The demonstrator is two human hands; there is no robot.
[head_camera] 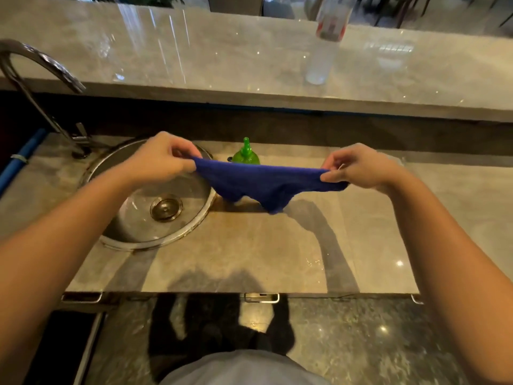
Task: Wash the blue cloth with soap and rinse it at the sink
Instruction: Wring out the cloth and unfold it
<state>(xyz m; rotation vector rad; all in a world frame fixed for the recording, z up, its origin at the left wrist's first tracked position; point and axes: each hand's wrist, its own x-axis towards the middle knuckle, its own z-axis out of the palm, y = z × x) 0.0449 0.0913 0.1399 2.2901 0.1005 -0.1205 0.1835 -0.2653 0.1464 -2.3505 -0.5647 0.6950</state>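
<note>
The blue cloth hangs stretched between my two hands above the counter, just right of the round steel sink. My left hand pinches its left corner over the sink's right side. My right hand pinches the right corner. The cloth sags in the middle, and its lower edge hangs close above the countertop. Behind the cloth stands a green soap bottle, partly hidden by it. The sink looks dry, with a metal drain at its bottom.
A curved chrome tap rises at the back left of the sink. On the raised marble ledge stand a clear plastic bottle and a glass. The marble countertop stretches right of the sink. A blue pipe runs at far left.
</note>
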